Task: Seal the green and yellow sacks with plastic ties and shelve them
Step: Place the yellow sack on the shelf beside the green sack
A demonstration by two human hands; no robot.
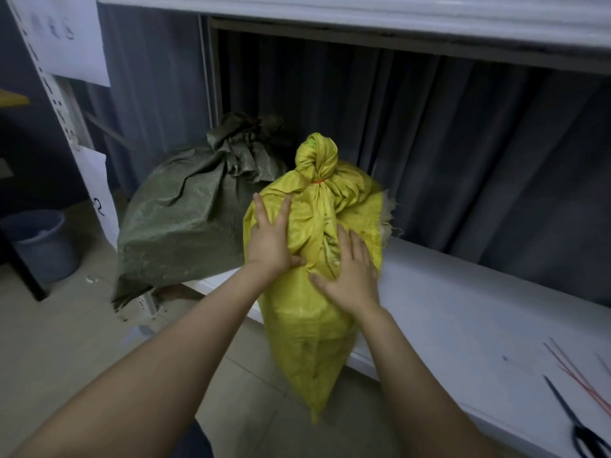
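Yellow sack (307, 292) pressed by both hands' flat, spread fingers (284, 206).

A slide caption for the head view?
Left hand and right hand press the tied yellow sack on the shelf beside the green sack.

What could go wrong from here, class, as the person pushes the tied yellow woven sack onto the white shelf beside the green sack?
1. Much of the yellow woven sack hangs past the white shelf edge, with the left hand and right hand only pressing flat on it, so it may slide off.
2. Pushed sideways, it could nudge the olive-green woven sack, which sags over the shelf's corner.
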